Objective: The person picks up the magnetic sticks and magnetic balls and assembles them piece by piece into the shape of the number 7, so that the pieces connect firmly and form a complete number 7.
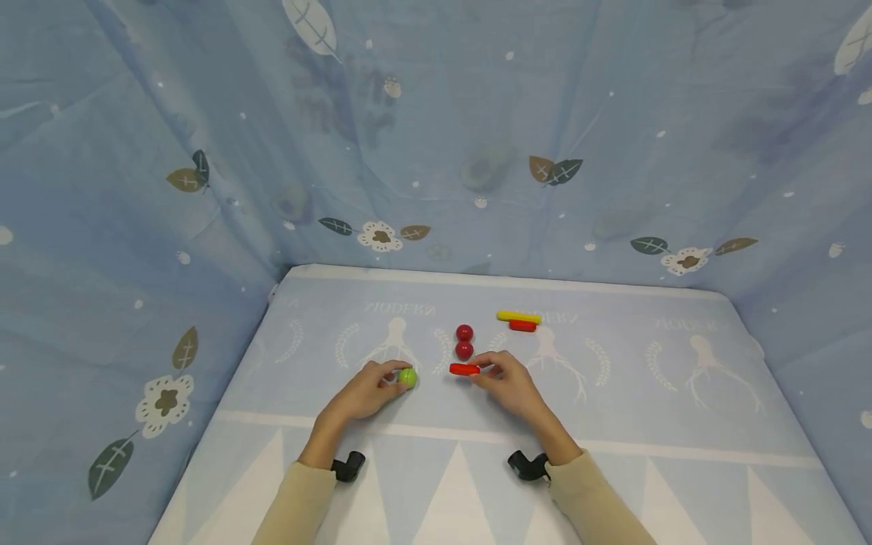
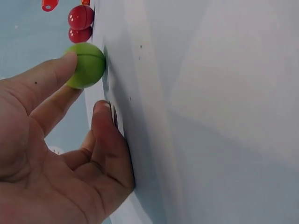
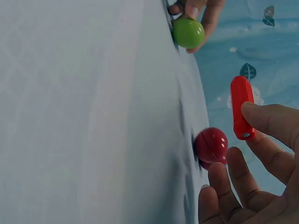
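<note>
My left hand (image 1: 369, 388) pinches a green ball (image 2: 88, 65) between thumb and finger, low over the tablecloth. A thin seam line runs round the ball. In my right hand (image 1: 509, 384), thumb and finger grip one end of a short red ribbed cylinder (image 3: 241, 107) with a small hole in its end. That cylinder is held above the cloth. Just beyond it, two red balls (image 1: 464, 341) sit one behind the other on the table; in the right wrist view the nearer red ball (image 3: 211, 145) partly hides the other.
Farther back on the right lie a long yellow stick (image 1: 519, 317) and another short red cylinder (image 1: 522, 326), side by side. Blue patterned curtain (image 1: 436, 136) hangs behind the table and along both sides. A black wrist device (image 1: 527, 465) sits at each wrist.
</note>
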{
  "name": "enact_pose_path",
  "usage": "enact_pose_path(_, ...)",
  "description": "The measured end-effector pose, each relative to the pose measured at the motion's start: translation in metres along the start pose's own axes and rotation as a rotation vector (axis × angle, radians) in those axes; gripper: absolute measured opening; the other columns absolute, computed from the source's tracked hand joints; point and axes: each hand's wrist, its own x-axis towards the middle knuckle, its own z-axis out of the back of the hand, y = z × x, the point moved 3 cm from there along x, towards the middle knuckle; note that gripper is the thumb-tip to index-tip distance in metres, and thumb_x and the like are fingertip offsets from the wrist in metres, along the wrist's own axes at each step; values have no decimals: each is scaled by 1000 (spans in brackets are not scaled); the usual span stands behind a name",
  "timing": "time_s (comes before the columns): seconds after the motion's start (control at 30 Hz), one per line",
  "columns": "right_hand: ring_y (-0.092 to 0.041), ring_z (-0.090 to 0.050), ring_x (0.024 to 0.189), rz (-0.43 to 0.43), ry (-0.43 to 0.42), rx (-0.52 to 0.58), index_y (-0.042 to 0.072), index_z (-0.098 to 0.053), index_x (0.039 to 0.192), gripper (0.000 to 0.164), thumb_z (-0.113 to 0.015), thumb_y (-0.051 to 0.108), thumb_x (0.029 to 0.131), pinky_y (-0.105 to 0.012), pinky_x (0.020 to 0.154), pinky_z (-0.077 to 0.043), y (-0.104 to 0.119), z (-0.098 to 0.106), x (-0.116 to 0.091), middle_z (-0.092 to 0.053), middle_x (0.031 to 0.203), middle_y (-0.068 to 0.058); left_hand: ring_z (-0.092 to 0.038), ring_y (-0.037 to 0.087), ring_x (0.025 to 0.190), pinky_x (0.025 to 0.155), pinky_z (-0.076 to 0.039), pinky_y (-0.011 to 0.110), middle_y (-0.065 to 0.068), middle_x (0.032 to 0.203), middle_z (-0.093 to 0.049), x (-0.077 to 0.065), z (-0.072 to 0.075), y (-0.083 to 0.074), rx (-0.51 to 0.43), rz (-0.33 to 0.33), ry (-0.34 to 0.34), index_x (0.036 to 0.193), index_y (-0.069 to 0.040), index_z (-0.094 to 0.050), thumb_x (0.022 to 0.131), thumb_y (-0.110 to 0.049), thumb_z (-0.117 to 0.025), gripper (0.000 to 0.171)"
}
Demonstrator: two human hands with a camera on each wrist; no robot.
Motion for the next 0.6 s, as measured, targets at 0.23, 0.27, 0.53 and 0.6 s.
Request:
enact_pose_path(0.23, -20, -55, 86, 15, 39, 7, 19, -76, 104, 17, -78, 16, 88, -33, 71, -48, -1, -21, 3, -60, 99, -1, -54, 20, 94, 83, -46, 44, 7, 108, -58, 4, 0, 1, -11, -10, 23, 131, -21, -66, 96, -22, -69, 35)
enact_pose_path(0.27, -20, -55, 86, 17, 49, 14, 19, -76, 104, 16, -78, 16, 88, -34, 71, -48, 0, -25, 3, -60, 99, -1, -54, 20, 94, 82, -46, 43, 6, 108, -58, 4, 0, 2, -9, -12, 27, 131, -20, -66, 96, -22, -69, 35)
enact_pose_path(0.53, -18, -53, 84, 69, 57, -50, 18, -77, 101, 15, -79, 15, 86, -36, 73, -44, 7, -48, 9, -60, 95, 0, -53, 18, 90, 78, -46, 42, 5, 106, -58, 1, 4, 3, 8, 8, 25, 132, -21, -66, 96, -24, -69, 36)
enact_pose_path(0.6, -17, -52, 85, 83, 47, -99, 20, -77, 100, 15, -79, 16, 86, -39, 76, -40, 7, -51, 11, -61, 95, 2, -52, 18, 90, 79, -45, 42, 5, 106, -58, 1, 5, 2, 9, 5, 21, 132, -21, -66, 96, -24, -69, 36)
